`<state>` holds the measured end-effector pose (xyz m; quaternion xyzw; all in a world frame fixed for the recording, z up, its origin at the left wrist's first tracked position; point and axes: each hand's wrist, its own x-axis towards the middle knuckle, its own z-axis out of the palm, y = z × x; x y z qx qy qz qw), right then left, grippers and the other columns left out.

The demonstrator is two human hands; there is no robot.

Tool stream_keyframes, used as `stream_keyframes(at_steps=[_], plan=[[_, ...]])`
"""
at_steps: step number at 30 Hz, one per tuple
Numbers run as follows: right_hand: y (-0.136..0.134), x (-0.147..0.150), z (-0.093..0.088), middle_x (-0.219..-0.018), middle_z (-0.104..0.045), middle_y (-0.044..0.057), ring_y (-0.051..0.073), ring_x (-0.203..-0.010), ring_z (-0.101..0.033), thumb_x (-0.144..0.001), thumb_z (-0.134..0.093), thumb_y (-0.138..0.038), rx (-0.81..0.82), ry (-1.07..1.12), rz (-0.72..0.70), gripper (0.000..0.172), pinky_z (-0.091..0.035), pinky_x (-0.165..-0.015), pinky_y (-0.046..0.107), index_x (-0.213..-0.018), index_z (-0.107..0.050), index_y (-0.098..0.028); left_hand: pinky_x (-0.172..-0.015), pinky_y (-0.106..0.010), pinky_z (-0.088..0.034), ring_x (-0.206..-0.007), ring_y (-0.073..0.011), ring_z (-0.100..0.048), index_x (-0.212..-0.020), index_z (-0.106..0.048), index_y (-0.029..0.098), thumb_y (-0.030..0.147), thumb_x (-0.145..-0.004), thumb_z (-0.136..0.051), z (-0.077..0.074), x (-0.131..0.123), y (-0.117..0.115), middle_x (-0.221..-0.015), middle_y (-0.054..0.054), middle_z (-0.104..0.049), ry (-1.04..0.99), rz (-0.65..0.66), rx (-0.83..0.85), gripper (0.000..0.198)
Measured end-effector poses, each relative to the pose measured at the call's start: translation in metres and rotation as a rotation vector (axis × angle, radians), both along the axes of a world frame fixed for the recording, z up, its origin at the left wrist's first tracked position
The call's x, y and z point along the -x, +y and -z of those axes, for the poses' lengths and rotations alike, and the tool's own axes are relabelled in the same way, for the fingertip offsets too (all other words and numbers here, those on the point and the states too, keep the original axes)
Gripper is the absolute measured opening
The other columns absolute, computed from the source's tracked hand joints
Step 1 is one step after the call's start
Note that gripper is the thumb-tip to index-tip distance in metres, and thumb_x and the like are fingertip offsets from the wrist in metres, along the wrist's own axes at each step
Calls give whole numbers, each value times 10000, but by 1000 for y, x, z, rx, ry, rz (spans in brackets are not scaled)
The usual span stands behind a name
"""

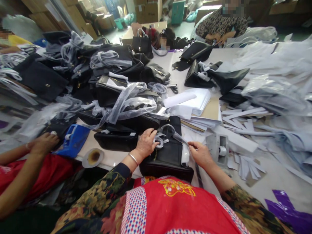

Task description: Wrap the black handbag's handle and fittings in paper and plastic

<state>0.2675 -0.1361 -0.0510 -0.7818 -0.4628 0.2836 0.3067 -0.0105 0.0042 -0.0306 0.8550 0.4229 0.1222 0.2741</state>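
A black handbag (168,159) lies on the table right in front of me, its base toward my apron. My left hand (146,144), with a bangle at the wrist, rests over the bag's left side, its fingers closed about a small coil of plastic-wrapped strap (159,142). To the right of the bag, my right hand (201,155) pinches the end of a clear plastic-covered strip (179,137) that arches across the bag from the coil. A white wrapping piece (185,154) hangs at the bag's right edge, just beside my right fingers.
Another black bag (117,140) lies left of my hand, before a heap of bags. Paper sheets (200,102) are stacked beyond; a tape dispenser (219,146) and paper strips stand right. At left are a co-worker's hands (45,143), a blue dispenser (74,139) and a stained dish (94,157).
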Motion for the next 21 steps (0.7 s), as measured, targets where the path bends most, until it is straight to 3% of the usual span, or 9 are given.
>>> stream_keyframes(at_steps=[2,4,6,9,11,13,18,21], plan=[[-10,-7,12,-1042,-773,123,266,-967,-712,-839,-544,-359,55,-13,51,356,-537,-946,431,-1046,-770,-177,-1226,-494,-273,-1454,-323,-397,-1310,-641,216,260,-907,-659,4,1,1,-1483,-153,-539,70,268,-31,405],[-18,-8,24,-1041,-774,136,277,-980,-719,-859,-543,-384,127,54,72,376,-545,-933,431,-1071,-755,-158,-1202,-512,-308,-1419,-315,-454,-1249,-678,239,239,-931,-613,8,2,6,-1436,-128,-597,187,374,40,324],[-24,-4,29,-1031,-773,142,279,-988,-722,-893,-518,-398,181,120,78,397,-554,-918,426,-1100,-733,-137,-1184,-580,-305,-1407,-345,-464,-1204,-698,258,236,-909,-636,5,-1,9,-1423,-114,-616,282,358,59,303],[-29,4,18,-1083,-749,152,269,-1054,-695,-923,-501,-325,135,-9,66,346,-535,-962,407,-1123,-705,-129,-1189,-665,-231,-1435,-392,-418,-1071,-751,269,247,-855,-681,-17,-16,6,-1363,-101,-665,229,335,4,228],[-27,8,5,-1141,-715,166,270,-1127,-655,-901,-536,-242,77,-215,15,295,-498,-1025,394,-1124,-691,-128,-1196,-607,-283,-1410,-383,-459,-1055,-775,261,280,-854,-664,-34,-32,-1,-1316,-115,-692,89,291,18,231],[-17,7,-3,-1168,-700,160,282,-1145,-644,-880,-573,-217,96,-341,-38,289,-502,-1026,399,-1139,-677,-142,-1140,-497,-421,-1272,-353,-596,-1116,-781,269,399,-849,-679,-42,-48,-8,-1263,-119,-720,-57,249,150,314],[10,-1,3,-1087,-740,195,374,-1005,-718,-778,-667,-160,482,-342,-89,405,-588,-835,482,-1181,-676,-126,-1105,-462,-482,-1173,-373,-659,-1015,-825,348,585,-743,-719,-36,-85,-25,-1164,-64,-769,-86,304,432,376],[10,2,5,-1028,-763,183,388,-980,-731,-772,-679,-171,530,-306,-62,283,-593,-807,467,-1047,-742,-146,-1084,-485,-498,-1128,-400,-676,-937,-841,341,580,-701,-733,-37,-98,-31,-1097,-69,-787,-74,276,492,353]])
